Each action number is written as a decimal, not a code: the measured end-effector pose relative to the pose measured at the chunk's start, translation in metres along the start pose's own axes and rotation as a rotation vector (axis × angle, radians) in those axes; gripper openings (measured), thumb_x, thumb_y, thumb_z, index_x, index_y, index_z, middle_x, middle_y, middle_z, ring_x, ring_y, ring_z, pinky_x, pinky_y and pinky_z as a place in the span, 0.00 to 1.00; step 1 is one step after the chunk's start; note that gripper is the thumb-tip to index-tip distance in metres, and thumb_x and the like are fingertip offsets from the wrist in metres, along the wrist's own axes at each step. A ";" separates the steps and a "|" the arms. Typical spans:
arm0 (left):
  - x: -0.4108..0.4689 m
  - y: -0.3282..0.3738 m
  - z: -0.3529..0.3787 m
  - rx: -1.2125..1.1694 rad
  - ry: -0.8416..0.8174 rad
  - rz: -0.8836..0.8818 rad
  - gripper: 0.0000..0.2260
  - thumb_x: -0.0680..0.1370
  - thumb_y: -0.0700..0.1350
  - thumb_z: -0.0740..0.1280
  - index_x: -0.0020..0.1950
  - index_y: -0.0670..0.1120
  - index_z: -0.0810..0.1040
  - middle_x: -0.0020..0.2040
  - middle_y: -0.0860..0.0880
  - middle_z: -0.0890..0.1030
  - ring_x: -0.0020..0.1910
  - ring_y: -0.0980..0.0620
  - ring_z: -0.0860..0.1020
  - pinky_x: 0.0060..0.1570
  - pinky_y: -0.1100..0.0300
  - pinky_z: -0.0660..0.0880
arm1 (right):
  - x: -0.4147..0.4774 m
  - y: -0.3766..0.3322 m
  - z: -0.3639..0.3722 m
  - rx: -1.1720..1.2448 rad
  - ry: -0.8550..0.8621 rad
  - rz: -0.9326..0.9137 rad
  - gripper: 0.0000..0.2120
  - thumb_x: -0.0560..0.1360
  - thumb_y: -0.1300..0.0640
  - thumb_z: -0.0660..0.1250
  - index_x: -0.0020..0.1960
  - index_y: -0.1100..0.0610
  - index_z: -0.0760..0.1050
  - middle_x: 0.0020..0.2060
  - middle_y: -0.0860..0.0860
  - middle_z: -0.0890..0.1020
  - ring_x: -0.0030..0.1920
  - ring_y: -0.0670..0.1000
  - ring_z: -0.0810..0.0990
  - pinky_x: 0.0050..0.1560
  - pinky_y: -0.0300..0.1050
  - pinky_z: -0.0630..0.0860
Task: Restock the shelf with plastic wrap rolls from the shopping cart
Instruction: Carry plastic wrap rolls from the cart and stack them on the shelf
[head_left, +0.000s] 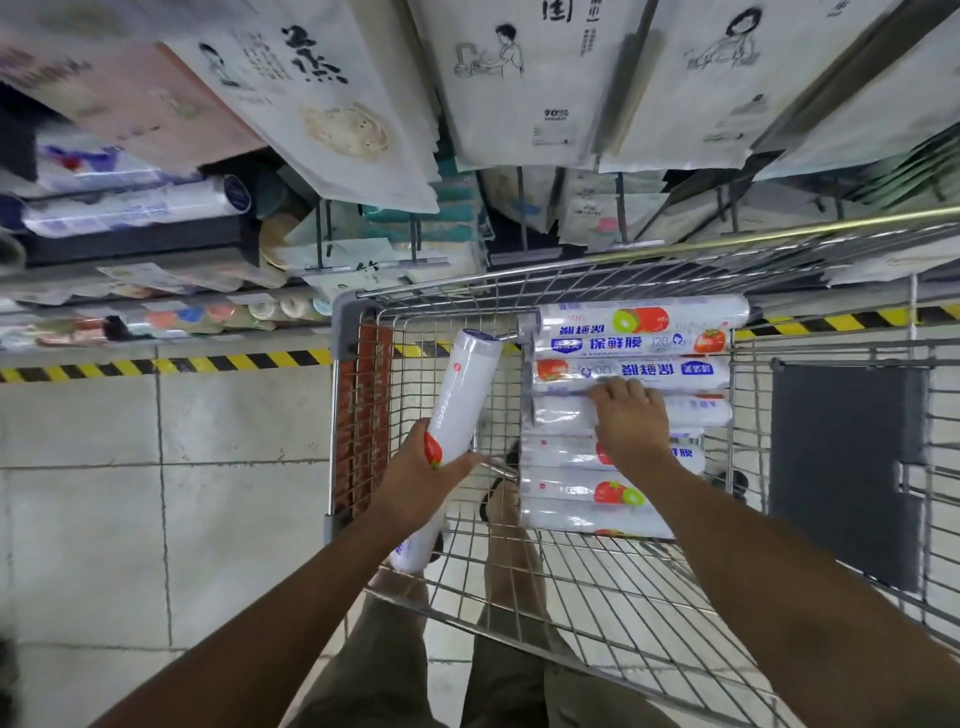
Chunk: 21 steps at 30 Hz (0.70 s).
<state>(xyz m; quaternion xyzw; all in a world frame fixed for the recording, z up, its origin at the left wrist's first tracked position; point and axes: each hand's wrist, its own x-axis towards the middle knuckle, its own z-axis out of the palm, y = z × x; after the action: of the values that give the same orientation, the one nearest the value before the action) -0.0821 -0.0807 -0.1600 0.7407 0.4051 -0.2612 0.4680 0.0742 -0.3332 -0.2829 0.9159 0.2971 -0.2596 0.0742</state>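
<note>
The left fingers are wrapped round a white roll, thumb on its right side, holding it tilted over the left part of the cart. Its far end points at the shelf and its near end sticks out below the left hand, over the cart's near rim. The right fingers curl over the far edge of a second roll, and the right hand lies on top of it. That roll sits in a stack of printed rolls laid crosswise against the cart's right side.

A red mesh panel lines the cart's left wall, and a grey flap hangs to the right of the stack. Yellow-black tape runs across the tiled floor beyond the cart. The dark shelf, well left of the cart, carries more rolls. Hanging packets overhang the cart's far end.
</note>
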 end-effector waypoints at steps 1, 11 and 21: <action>0.000 -0.002 0.000 -0.006 0.007 -0.009 0.24 0.74 0.59 0.75 0.63 0.53 0.69 0.51 0.50 0.79 0.48 0.54 0.81 0.36 0.66 0.78 | 0.001 0.000 -0.001 -0.043 -0.013 -0.026 0.30 0.66 0.58 0.77 0.66 0.55 0.72 0.61 0.56 0.77 0.61 0.60 0.75 0.61 0.57 0.73; -0.014 0.006 -0.024 -0.084 0.016 0.021 0.24 0.76 0.54 0.76 0.66 0.54 0.68 0.53 0.55 0.78 0.52 0.57 0.79 0.41 0.69 0.74 | -0.025 0.004 -0.032 0.049 0.097 -0.117 0.31 0.68 0.52 0.80 0.69 0.51 0.74 0.61 0.50 0.82 0.60 0.55 0.82 0.60 0.56 0.73; -0.071 0.023 -0.091 -0.304 0.113 0.189 0.23 0.75 0.52 0.77 0.67 0.55 0.72 0.53 0.57 0.81 0.52 0.60 0.80 0.42 0.71 0.74 | -0.069 -0.065 -0.190 1.034 0.167 -0.166 0.27 0.77 0.54 0.73 0.74 0.47 0.69 0.65 0.45 0.78 0.63 0.45 0.77 0.60 0.50 0.77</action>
<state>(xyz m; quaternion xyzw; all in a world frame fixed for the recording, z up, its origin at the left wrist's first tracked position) -0.0999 -0.0290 -0.0555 0.7098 0.3943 -0.1099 0.5732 0.0712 -0.2600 -0.0834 0.8238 0.2065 -0.3035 -0.4319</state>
